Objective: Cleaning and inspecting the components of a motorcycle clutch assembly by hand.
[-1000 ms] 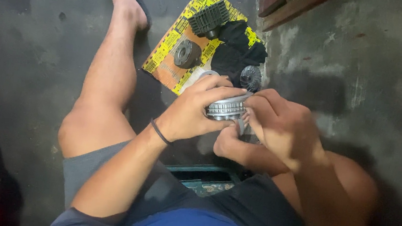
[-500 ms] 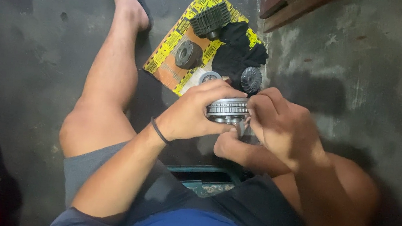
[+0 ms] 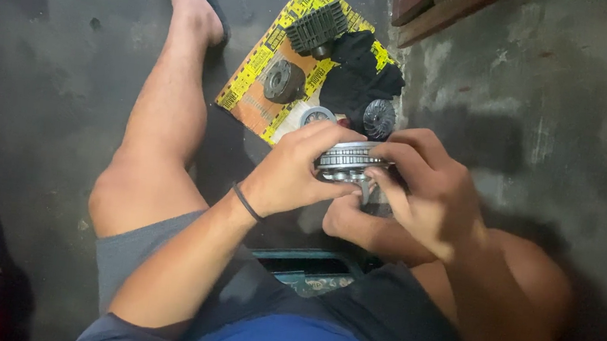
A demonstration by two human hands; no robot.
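metal drum (image 3: 350, 159) btwn left hand (image 3: 292, 173), right hand (image 3: 426, 187)

This looks like an informal repair spot on the ground of a home or small garage workshop. The stained, dark grey concrete floor (image 3: 45, 53) serves as the work surface, and the person sits directly on it. A flattened yellow-and-brown cardboard sheet (image 3: 256, 86) is spread on it as a mat, carrying greasy machine parts: a black finned metal block (image 3: 318, 28), a round dark metal hub (image 3: 284, 80) and a crumpled black rag (image 3: 358, 82). Reddish-brown wooden boards (image 3: 441, 4) lie at the top edge.
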